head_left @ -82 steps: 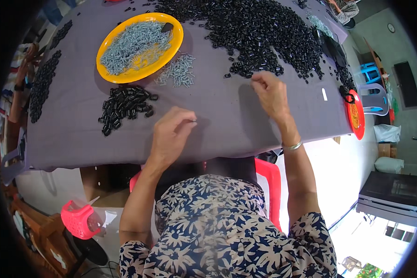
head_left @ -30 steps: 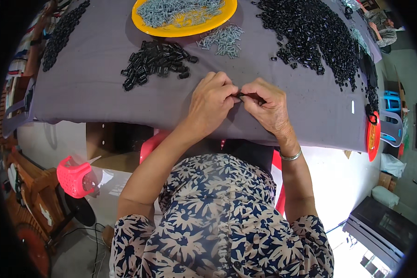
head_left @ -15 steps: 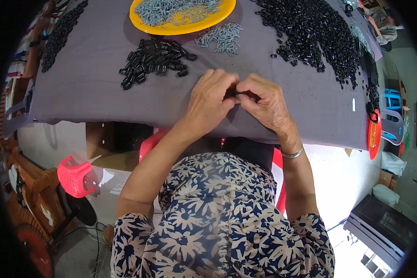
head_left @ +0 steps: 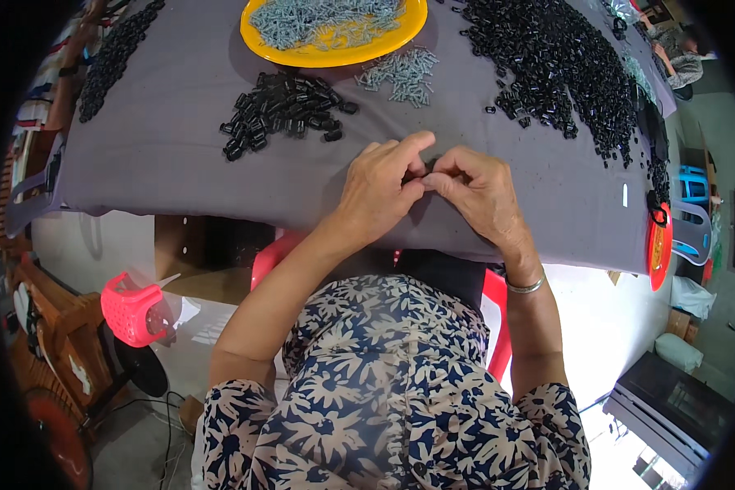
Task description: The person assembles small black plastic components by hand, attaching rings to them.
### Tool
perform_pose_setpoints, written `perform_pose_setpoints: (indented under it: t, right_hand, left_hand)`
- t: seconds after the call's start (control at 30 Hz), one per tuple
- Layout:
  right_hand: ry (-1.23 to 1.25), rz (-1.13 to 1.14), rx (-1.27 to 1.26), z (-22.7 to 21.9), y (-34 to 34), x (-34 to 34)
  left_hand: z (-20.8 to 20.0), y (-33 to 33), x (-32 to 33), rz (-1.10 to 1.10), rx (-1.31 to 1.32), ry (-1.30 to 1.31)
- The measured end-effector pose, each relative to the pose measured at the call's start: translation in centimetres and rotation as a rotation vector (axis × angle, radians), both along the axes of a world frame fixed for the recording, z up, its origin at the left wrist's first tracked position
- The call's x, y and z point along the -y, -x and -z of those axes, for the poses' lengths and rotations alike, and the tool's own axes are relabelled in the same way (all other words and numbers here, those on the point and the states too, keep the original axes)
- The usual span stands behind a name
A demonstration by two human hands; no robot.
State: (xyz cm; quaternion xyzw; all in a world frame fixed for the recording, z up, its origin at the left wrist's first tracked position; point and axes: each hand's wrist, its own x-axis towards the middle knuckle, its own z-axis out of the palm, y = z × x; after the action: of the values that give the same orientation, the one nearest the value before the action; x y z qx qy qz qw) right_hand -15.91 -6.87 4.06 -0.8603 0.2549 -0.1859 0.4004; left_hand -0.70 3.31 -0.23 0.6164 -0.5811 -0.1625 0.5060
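Observation:
My left hand (head_left: 381, 184) and my right hand (head_left: 483, 189) meet over the near part of the grey-covered table (head_left: 163, 175). The thumbs and fingertips of both are pinched together, and whatever lies between them is hidden. On the left hand the index finger is raised and points away to the right. Beyond my left hand lies a small heap of black plastic pieces (head_left: 282, 114). Next to it is a pile of small grey screw-like pins (head_left: 402, 75). More such pins (head_left: 318, 20) fill a yellow plate (head_left: 327, 57) behind.
A large spread of black pieces (head_left: 547, 65) covers the far right, with another strip of them (head_left: 114, 61) at the far left. An orange-red plate (head_left: 660, 249) is at the right table edge. A pink plastic chair (head_left: 135, 310) stands low on the left; another person (head_left: 679, 61) sits far right.
Both hands have shifted slightly right and nearer to me within the picture. My left index finger has lifted and straightened. The dark bit seen between the fingers earlier is now hidden.

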Motion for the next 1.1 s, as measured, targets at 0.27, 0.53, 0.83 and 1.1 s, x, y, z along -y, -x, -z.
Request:
perform_pose_setpoints:
  t: [0.27,0.53,0.83,1.1]
  right_hand:
    - [-0.777,-0.021,-0.42,-1.1,-1.1,2.8]
    - [-0.748,-0.106,-0.458,-1.5,-1.5,3.3]
    - [-0.651,-0.117,-0.52,-2.3,-1.7,3.0]
    - [-0.66,-0.123,-0.498,-2.1,-1.3,2.5]
  left_hand:
    - [-0.2,0.0,-0.2,0.044,0.004,0.017]
    - [-1.0,-0.4,0.0,0.185,0.006,-0.01]
    - [-0.9,-0.3,0.0,0.185,-0.031,0.015]
    - [-0.3,-0.3,-0.4,0.142,0.0,0.036]
